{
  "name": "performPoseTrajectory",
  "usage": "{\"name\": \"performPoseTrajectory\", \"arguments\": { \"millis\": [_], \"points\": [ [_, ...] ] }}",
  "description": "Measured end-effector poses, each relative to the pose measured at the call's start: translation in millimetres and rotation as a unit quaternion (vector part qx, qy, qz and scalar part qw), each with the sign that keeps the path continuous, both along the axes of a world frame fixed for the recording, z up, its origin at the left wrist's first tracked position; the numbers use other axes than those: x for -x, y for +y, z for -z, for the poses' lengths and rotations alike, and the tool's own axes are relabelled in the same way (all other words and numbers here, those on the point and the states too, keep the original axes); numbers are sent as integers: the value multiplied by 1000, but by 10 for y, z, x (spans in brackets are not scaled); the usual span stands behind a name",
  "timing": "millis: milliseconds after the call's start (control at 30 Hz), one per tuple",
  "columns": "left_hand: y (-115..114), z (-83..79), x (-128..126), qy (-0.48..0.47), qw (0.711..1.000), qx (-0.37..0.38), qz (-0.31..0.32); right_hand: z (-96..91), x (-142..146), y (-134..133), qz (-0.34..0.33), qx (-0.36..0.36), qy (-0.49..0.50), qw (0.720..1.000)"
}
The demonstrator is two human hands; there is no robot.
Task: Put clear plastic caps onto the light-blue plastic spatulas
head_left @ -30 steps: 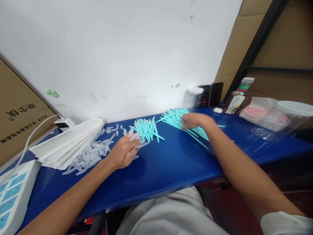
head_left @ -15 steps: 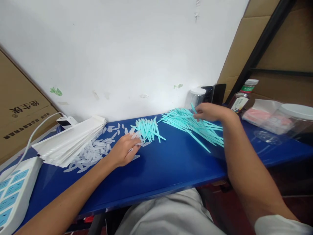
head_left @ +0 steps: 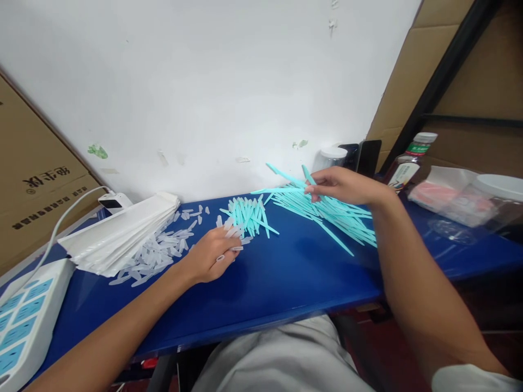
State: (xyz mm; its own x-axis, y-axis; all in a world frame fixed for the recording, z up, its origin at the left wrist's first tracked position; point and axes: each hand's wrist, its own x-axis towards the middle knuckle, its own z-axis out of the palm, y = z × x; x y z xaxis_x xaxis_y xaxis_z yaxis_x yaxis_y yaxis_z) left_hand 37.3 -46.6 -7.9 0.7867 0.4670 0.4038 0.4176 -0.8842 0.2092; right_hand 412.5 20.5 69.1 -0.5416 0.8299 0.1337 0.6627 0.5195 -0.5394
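My left hand (head_left: 216, 253) is closed around several small translucent plastic caps (head_left: 232, 228), which stick out between its fingers. Just beyond it lies a small pile of turquoise sticks with translucent caps on their ends (head_left: 247, 215). My right hand (head_left: 327, 184) pinches a few slim turquoise plastic sticks (head_left: 286, 175) that fan out to the left and upward. Below that hand spreads a larger heap of turquoise sticks (head_left: 343, 220). More loose translucent caps (head_left: 157, 253) are scattered left of my left hand.
White paper sleeves (head_left: 122, 234) lie at the left, near a power strip (head_left: 32, 321) and a small white device (head_left: 115, 203). On the right stand a lidded jar (head_left: 332, 158), a bottle (head_left: 408, 163) and a larger clear jar (head_left: 496, 196). A wall backs the blue table (head_left: 278, 283).
My right hand has moved slightly left and now lifts a few turquoise sticks off the heap. The left hand keeps its caps and has barely shifted.
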Motion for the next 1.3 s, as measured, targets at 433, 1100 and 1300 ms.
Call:
{"name": "performPoseTrajectory", "arguments": {
  "millis": [433,1100,1300],
  "points": [
    [-5,9,-4,-19,999,-35,20,195,301,108,-62,43,43,996],
    [-90,-28,-61,-129,972,195,28,251,454,30,-74,195,118,971],
    [-194,-122,-143,-183,938,288,58,259,435,58,-112,158,84,977]
  ]
}}
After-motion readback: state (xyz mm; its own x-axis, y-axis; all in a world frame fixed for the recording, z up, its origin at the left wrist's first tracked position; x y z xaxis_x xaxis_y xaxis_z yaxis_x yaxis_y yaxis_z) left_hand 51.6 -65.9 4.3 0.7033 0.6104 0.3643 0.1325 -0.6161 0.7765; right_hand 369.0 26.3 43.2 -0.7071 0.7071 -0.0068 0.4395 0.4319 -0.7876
